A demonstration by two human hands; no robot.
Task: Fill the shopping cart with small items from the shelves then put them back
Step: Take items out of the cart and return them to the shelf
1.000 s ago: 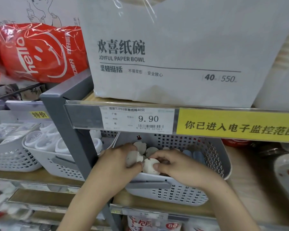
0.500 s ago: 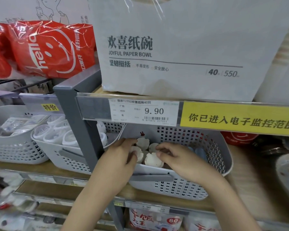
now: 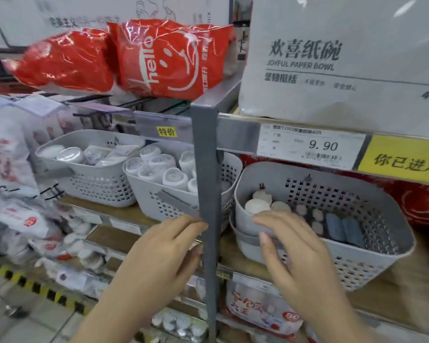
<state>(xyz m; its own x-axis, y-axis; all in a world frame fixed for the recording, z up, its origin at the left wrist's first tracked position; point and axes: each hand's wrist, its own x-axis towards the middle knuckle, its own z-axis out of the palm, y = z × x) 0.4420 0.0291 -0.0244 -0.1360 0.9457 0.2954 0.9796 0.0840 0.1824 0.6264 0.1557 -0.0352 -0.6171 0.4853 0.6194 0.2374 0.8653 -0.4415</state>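
Right hand point(image 3: 292, 253), fingers loosely spread and empty, lies just before the basket point(image 3: 394, 246); white balls point(image 3: 256, 206) directly beyond; left hand point(image 3: 164, 246) likewise empty, farther left.

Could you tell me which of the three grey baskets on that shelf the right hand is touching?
The rightmost basket, right of the grey post, holding round white pieces; the other two hold wrapped goods.

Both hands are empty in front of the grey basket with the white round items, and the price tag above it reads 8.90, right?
Not quite: the head view shows the price tag reading 9.90, not 8.90. The rest holds: the left hand and right hand hold nothing, in front of the grey basket with the white round items.
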